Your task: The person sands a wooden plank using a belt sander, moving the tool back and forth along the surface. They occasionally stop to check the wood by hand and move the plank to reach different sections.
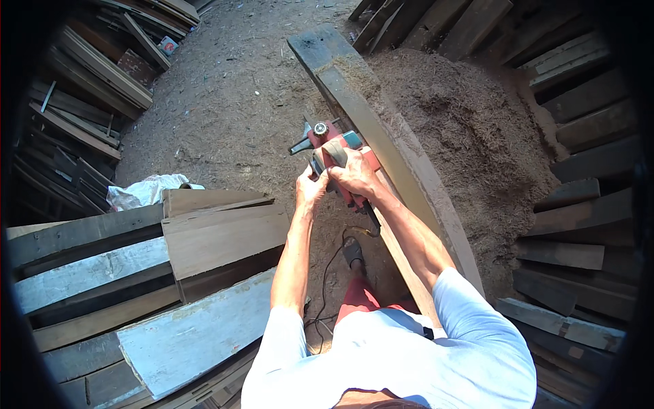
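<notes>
My pale shirt (402, 361) fills the bottom of the frame, with my red shorts (359, 298) just above it and one sandalled foot (353, 253) on the dirt in lower centre. A dark cord (325, 273) loops beside that foot, taking up part of the narrow gap between the boards at lower left and the beam. Left of that gap, a whitish board (197, 327) and a bare wooden board (225, 238) lie on a stack, their right ends near my left forearm. At mid-frame my left hand (312, 187) and right hand (354, 175) are closed on a red power tool (332, 153), close together; some fingertips are hidden under it. The tool overlaps the left edge of the long beam (402, 167) in view, though I cannot tell whether they touch. The beam runs from lower right to upper centre, its right edge against a brown heap of shavings (470, 129), with leaning boards (586, 225) beyond at the right rim. Left of the tool, open ground (238, 88) spreads to upper centre, bounded by a white sack (151, 191) at left and stacked planks (102, 61) at upper left.
</notes>
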`<state>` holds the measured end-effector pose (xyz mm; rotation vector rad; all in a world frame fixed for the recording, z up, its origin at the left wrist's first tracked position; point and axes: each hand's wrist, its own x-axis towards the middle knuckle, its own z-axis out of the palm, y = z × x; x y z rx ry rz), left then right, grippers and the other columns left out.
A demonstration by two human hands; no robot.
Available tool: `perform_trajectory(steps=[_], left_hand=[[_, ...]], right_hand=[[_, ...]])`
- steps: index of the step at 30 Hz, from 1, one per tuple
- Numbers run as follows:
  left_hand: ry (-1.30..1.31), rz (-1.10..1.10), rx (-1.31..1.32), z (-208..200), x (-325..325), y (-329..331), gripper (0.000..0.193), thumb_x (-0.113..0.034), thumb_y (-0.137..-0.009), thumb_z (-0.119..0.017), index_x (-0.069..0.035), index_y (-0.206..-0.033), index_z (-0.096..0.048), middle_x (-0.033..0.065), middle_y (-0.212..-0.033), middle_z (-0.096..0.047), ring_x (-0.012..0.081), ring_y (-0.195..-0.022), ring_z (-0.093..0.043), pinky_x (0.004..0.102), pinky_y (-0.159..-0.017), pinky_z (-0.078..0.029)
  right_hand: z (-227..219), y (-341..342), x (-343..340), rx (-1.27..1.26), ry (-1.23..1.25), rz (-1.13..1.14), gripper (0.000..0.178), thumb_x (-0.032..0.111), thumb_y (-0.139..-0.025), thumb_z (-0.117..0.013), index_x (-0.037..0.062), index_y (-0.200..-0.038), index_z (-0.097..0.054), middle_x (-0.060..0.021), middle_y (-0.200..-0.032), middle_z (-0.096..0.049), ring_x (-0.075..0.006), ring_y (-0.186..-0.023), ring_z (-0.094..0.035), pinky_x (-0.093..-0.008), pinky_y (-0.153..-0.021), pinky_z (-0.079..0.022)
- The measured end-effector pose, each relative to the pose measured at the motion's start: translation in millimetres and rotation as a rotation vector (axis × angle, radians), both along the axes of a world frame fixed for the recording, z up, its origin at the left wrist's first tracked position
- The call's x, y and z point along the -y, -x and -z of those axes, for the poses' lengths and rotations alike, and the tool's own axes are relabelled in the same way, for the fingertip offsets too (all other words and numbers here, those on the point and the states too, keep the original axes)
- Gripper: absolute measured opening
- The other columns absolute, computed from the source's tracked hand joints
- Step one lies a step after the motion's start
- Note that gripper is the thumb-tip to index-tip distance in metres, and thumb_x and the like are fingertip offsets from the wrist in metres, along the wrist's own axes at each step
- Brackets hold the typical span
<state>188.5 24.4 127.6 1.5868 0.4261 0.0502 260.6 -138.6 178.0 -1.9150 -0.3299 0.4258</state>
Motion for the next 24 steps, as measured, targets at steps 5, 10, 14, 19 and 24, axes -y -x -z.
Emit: perform_trajectory(steps=[5, 10, 14, 19, 24], left_hand=[[-0.118, 0.046, -0.080, -16, 72, 74, 0.039, -0.020, -0.091, -0.081, -0.006, -0.127, -0.074, 0.0092, -0.099, -0.081, 0.0133, -0.088, -0.071, 0.0357, -0.083, -0.058], [-0.388, 0.068, -0.094, 5, 155, 215, 0.068, -0.034, -0.091, -0.085, -0.010, -0.150, -0.059, 0.0136, -0.104, -0.063, 0.0237, -0.093, -0.065, 0.0390, -0.084, -0.057], [-0.350, 0.039, -0.183, -5, 199, 268, 0.075, -0.039, -0.090, -0.085, -0.014, -0.154, -0.055, 0.0127, -0.103, -0.059, 0.0252, -0.094, -0.063, 0.0401, -0.085, -0.055], [-0.330, 0.035, -0.185, -5, 176, 240, 0.081, -0.042, -0.087, -0.088, -0.008, -0.152, -0.055, 0.0156, -0.102, -0.061, 0.0263, -0.092, -0.061, 0.0394, -0.081, -0.054], [-0.334, 0.042, -0.166, -6, 123, 172, 0.067, -0.030, -0.092, -0.085, -0.015, -0.152, -0.060, 0.0106, -0.108, -0.062, 0.0200, -0.093, -0.063, 0.0363, -0.085, -0.055]], right_hand=[[-13, 88, 74, -0.042, 0.066, 0.057, 0.049, 0.025, -0.082, -0.077, -0.0050, -0.119, -0.066, -0.0288, -0.111, -0.073, -0.0432, -0.108, -0.072, -0.0491, -0.095, -0.056], [-40, 208, 158, -0.246, 0.065, 0.021, 0.039, 0.020, -0.088, -0.077, -0.0010, -0.120, -0.067, -0.0220, -0.105, -0.073, -0.0388, -0.100, -0.072, -0.0464, -0.093, -0.055], [-42, 257, 197, -0.239, 0.050, -0.002, 0.035, 0.019, -0.087, -0.076, 0.0000, -0.116, -0.067, -0.0206, -0.102, -0.072, -0.0364, -0.100, -0.072, -0.0460, -0.093, -0.055], [-39, 236, 173, -0.205, 0.062, 0.034, 0.036, 0.019, -0.090, -0.076, -0.0013, -0.118, -0.066, -0.0189, -0.099, -0.072, -0.0314, -0.094, -0.071, -0.0441, -0.088, -0.055], [-27, 171, 122, -0.120, -0.017, 0.030, 0.037, 0.015, -0.085, -0.075, -0.0058, -0.114, -0.065, -0.0273, -0.098, -0.074, -0.0394, -0.097, -0.075, -0.0472, -0.088, -0.057]])
